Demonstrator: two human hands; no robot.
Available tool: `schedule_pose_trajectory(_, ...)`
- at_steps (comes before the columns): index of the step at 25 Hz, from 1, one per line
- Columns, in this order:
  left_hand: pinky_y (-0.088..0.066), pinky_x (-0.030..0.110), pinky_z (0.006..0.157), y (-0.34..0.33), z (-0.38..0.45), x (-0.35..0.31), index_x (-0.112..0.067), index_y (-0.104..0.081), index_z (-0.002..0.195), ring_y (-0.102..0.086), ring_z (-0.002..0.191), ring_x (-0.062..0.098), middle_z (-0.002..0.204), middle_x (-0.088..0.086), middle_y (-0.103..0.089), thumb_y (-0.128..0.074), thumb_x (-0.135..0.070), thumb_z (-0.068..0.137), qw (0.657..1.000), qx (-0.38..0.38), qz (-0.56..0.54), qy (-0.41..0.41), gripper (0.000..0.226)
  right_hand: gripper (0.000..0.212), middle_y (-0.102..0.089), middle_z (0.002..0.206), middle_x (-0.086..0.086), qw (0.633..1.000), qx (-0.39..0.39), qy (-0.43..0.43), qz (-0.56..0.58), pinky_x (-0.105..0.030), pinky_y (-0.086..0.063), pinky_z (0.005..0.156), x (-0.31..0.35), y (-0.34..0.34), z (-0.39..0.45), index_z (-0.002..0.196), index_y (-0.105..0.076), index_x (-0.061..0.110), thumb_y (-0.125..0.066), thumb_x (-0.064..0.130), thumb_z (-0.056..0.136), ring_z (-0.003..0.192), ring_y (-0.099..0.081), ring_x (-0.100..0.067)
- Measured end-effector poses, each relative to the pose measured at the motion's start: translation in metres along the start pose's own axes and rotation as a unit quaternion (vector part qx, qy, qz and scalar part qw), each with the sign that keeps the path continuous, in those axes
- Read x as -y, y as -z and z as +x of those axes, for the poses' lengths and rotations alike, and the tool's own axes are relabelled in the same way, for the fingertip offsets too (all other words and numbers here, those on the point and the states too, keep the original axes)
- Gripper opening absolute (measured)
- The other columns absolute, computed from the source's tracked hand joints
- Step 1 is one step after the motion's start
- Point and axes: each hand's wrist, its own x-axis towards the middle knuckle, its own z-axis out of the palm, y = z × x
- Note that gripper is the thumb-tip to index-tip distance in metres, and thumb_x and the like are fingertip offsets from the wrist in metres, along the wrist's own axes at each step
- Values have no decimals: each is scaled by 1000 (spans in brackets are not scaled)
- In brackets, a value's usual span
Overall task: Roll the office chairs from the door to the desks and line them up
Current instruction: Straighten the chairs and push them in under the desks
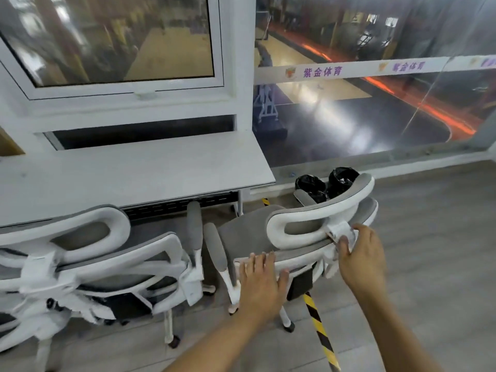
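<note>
The right chair (pixel 303 237) stood just off the desk's (pixel 139 170) right corner, its seat turned toward the desk edge and its back toward me. My left hand (pixel 261 281) lay flat on the top rim of the backrest, fingers straight and spread, thumb out to the side — pressing, not gripping. My right hand (pixel 361 253) was at the white bracket under the headrest (pixel 322 210), fingers curled round that bracket and holding it. The two hands were apart, one at each side of the chair's back.

Just beside it on the left stood a second chair (pixel 88 261), already tucked against the desk, its armrest close to the armrest of the one I held; the two did not seem to touch, though motion blur made that hard to judge.

Beyond the right chair, by the glass wall (pixel 375 108), sat two bins (pixel 327 181) lined with black bags. A yellow-and-black strip (pixel 320 331) ran across the floor under the chair's base — partly hidden by my right forearm.
</note>
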Motion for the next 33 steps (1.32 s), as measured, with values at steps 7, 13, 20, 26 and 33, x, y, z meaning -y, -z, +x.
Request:
schedule_pose_trajectory(7,-1,63,118,-29,34,0,-26,-46,131,-26,144,34,137,3,-45,2,-62,95,997,-29,27,72,70,63,-56,134,-4,992,104,-10,74,-49,-47,100,-17,-25,32,138,-40,23,-54,62,90,123,-53,-30)
schedule_pose_trajectory(13,5,56,120,-7,62,38,-31,-40,134,-21,141,23,139,-4,-35,-16,-57,101,999,1,29,35,49,53,-61,117,1,992,92,10,84,-46,-53,86,2,-41,33,130,-42,27,-54,61,92,106,-58,-25)
schedule_pose_trajectory(20,-3,50,122,19,86,67,-32,-36,143,-16,147,24,148,-2,-34,-23,-57,101,999,29,26,8,50,54,-63,115,-6,993,99,-1,61,-52,-55,81,21,-60,36,129,-41,23,-56,59,91,101,-61,-31)
schedule_pose_trajectory(26,-18,46,120,66,49,162,-24,-28,152,-23,147,28,158,6,-29,-37,-50,101,987,-80,122,74,58,55,-52,131,-17,990,-86,111,17,-52,-39,100,53,-57,7,137,-47,8,-65,31,90,122,-48,-36)
schedule_pose_trajectory(33,-43,42,83,130,31,264,-20,-58,113,-62,97,32,101,8,-67,-48,-54,95,946,-41,274,168,41,46,-60,130,-4,919,198,321,-119,-39,-45,101,124,-156,-12,137,-52,15,-57,35,96,118,-57,-25)
